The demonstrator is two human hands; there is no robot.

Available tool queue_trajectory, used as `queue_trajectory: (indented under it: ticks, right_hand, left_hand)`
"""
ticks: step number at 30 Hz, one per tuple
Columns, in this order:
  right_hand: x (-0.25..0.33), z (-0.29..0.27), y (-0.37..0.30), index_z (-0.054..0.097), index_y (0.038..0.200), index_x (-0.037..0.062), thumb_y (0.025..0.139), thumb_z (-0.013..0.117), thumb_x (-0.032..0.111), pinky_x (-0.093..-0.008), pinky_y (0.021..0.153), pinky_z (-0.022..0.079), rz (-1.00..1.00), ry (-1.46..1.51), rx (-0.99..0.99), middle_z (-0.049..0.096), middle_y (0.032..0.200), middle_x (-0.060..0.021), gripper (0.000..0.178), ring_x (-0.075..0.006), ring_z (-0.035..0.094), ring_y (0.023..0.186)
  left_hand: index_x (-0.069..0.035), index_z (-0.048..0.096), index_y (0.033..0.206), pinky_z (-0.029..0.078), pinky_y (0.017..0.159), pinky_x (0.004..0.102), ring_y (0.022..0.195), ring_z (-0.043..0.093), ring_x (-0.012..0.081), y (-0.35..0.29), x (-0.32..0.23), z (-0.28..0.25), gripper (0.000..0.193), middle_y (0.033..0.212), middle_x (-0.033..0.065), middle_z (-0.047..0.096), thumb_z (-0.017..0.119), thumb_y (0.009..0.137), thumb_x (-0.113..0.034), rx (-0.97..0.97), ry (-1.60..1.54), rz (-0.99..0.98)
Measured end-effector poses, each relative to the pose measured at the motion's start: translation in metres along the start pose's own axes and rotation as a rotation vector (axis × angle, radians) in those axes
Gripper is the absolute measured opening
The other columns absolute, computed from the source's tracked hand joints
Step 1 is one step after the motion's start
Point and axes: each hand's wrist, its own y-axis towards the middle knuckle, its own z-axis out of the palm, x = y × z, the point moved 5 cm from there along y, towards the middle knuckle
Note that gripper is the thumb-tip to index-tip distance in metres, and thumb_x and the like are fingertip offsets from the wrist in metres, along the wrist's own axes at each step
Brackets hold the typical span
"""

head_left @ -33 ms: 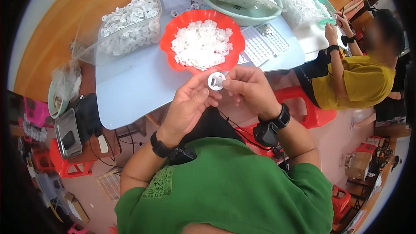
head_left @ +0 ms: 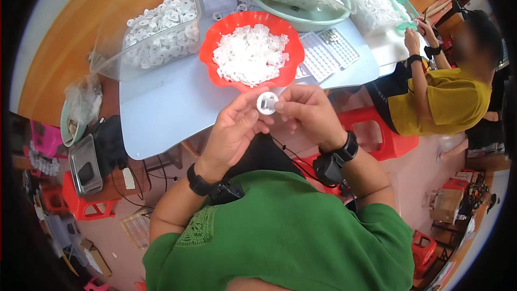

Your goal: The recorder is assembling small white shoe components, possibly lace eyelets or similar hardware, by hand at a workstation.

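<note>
A small round white plastic part [head_left: 266,103] with a slotted middle is held up just in front of the red bowl. Its left side rests between the thumb and fingers of my left hand [head_left: 235,125]. From the other side, my right hand [head_left: 307,109] has its thumb and bent forefinger pinched at the right edge of the part. Whether a smaller piece sits between those right fingertips is hidden. Beyond my hands, the red scalloped bowl [head_left: 207,56] holds a heap of small translucent white pieces [head_left: 250,54].
On the light blue table [head_left: 156,113] stand a clear bin [head_left: 107,62] of round white parts, a pale green basin [head_left: 309,21] and white trays [head_left: 323,62]. A person in a yellow shirt [head_left: 447,102] works at the right. Red stools [head_left: 379,134] stand nearby.
My hands and the round white part have shifted very slightly to the left. My right thumb stays against the part's right side.
</note>
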Motion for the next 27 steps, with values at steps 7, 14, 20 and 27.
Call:
queue_trajectory:
  ticks: [7,14,20,27]
  right_hand:
    - [-0.028,0.011,-0.007,0.061,0.081,-0.0001,0.087,0.062,0.009,-0.0177,0.044,0.039,0.063,0.021,0.058,0.058,0.066,-0.001,0.011,-0.0046,0.05,0.049]
    - [0.014,-0.06,0.01,0.065,0.085,0.0011,0.083,0.064,0.014,-0.0223,0.053,0.043,-0.196,-0.649,-0.128,0.059,0.069,0.0012,0.013,-0.0058,0.052,0.06]
    - [0.047,-0.21,0.057,0.066,0.082,-0.0005,0.076,0.063,0.004,-0.0305,0.058,0.046,-0.405,-1.319,-0.534,0.061,0.065,-0.0112,0.008,-0.0171,0.057,0.059]
    - [0.035,-0.24,0.112,0.071,0.08,0.0074,0.074,0.061,0.01,-0.039,0.069,0.049,-0.298,-1.387,-0.363,0.066,0.08,-0.0158,0.011,-0.0312,0.062,0.076]
  left_hand:
    - [0.002,0.05,0.122,0.049,0.072,0.0257,0.084,0.059,0.0134,-0.018,0.013,-0.018,0.031,0.104,0.0071,0.061,0.052,0.095,-0.014,-0.029,-0.002,-0.033]
    - [0.001,0.052,0.111,0.049,0.068,0.0262,0.083,0.06,0.0186,-0.021,0.002,-0.026,0.03,0.103,0.0173,0.06,0.055,0.094,-0.023,-0.074,0.018,0.03]
    - [0.001,0.052,0.109,0.049,0.066,0.0256,0.079,0.06,0.0185,-0.018,0.002,-0.038,0.031,0.1,0.0184,0.061,0.057,0.092,-0.024,-0.062,0.002,0.0]
    - [0.002,0.052,0.113,0.048,0.065,0.0253,0.078,0.059,0.0172,-0.015,-0.001,-0.046,0.034,0.1,0.0183,0.061,0.062,0.09,-0.021,-0.101,-0.018,0.01]
